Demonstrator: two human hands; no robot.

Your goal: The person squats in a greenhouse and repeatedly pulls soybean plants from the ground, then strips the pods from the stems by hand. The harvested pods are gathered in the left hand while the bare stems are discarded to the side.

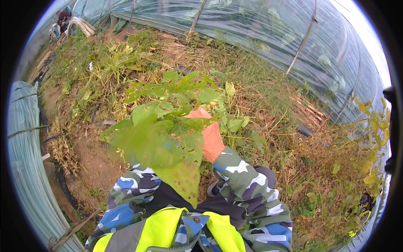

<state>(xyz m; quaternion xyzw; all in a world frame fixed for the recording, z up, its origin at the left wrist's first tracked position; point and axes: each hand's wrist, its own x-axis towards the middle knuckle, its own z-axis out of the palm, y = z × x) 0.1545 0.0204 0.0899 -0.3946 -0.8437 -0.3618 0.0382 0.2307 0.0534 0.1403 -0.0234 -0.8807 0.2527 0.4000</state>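
Note:
A leafy green plant (185, 148), likely a bean plant, rises close before me. Its large leaves have holes and brown spots, and the nearest one is blurred. My right hand (214, 138), in an orange glove, curls in among the stems from the right; leaves cover its fingertips. Behind the foliage my left hand (173, 135) is almost wholly hidden, with only orange specks showing through gaps in the leaves. Both forearms wear camouflage sleeves (248, 182) and reach toward the plant.
Dry stalks and weeds (267, 104) cover the ground around bare soil (88, 151). Plastic greenhouse sheeting (252, 31) on poles curves across the back and right. A rolled plastic film (25, 126) runs along the left. Cut stalks (310, 110) lie at right. A person (64, 17) sits far left.

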